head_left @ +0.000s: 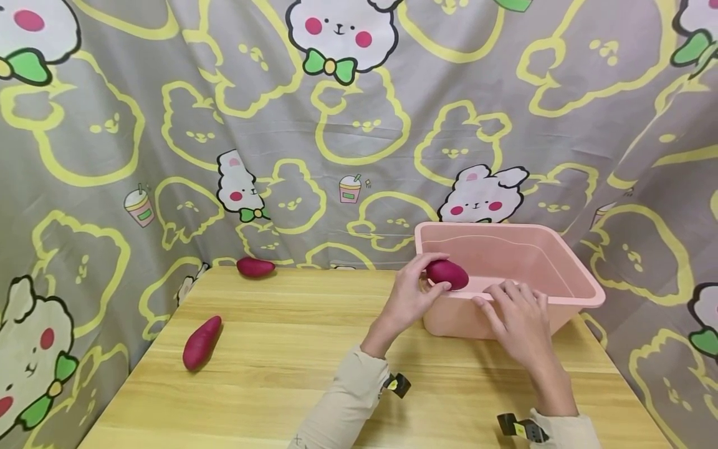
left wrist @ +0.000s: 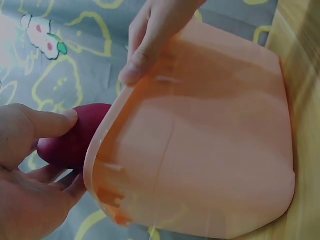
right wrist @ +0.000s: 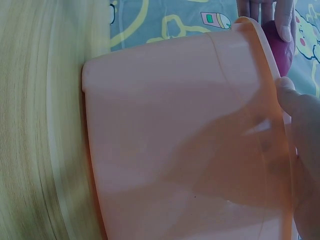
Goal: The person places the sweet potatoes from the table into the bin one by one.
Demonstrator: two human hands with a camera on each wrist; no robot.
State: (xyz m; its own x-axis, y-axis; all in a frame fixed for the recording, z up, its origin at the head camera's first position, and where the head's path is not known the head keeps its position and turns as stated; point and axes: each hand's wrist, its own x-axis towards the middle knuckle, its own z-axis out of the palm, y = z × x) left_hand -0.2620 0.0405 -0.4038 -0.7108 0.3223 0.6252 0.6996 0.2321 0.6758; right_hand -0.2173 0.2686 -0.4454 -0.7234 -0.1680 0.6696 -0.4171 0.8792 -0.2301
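Observation:
A purple-red sweet potato [head_left: 447,275] is pinched between the thumb and fingers of my left hand [head_left: 411,293], just over the near-left rim of a pink plastic bin [head_left: 465,317]. In the left wrist view the sweet potato [left wrist: 80,137] shows behind the bin's rim, partly hidden by it. My right hand [head_left: 520,321] grips the near rim, its thumb [right wrist: 290,95] on the outer side and its fingers over the edge. Two more sweet potatoes lie on the table: one [head_left: 202,343] at the left, another [head_left: 255,267] at the back edge.
The wooden table [head_left: 269,386] carries the bin at its back right. A grey curtain [head_left: 370,137] with cartoon prints hangs close behind the table and along both sides. Each wrist wears a strap with a small black device [head_left: 397,385].

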